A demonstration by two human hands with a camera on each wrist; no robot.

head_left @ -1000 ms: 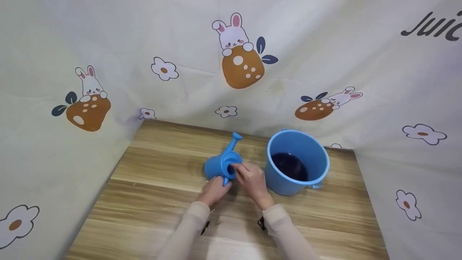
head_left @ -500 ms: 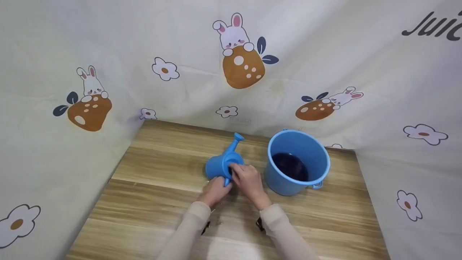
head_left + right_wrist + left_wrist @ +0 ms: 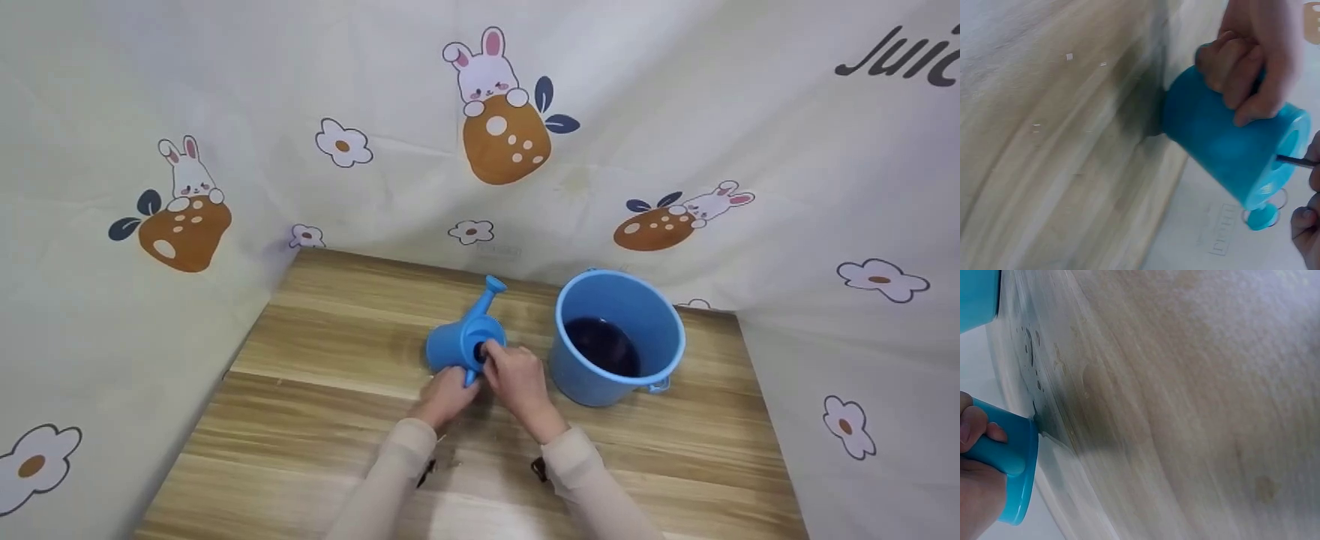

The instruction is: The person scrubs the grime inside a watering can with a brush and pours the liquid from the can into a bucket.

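Note:
A small blue watering can (image 3: 448,346) stands on the wooden table, its spout angled to the back right. My left hand (image 3: 445,396) grips its handle (image 3: 999,458), fingers curled round it in the left wrist view. Over the can's opening, my right hand (image 3: 517,379) pinches a thin dark stick (image 3: 1296,161). The stick reaches down through the opening, and its lower end is hidden inside the can.
A large blue bucket (image 3: 671,360) with dark liquid (image 3: 602,346) at its bottom stands right of the can. Water drops (image 3: 1030,349) lie on the table (image 3: 300,435). A printed cloth (image 3: 375,202) hangs behind and at both sides.
My right hand's fingertips have shifted slightly about the can's opening, first inward and then back toward its right rim. The left hand, can and bucket keep their places.

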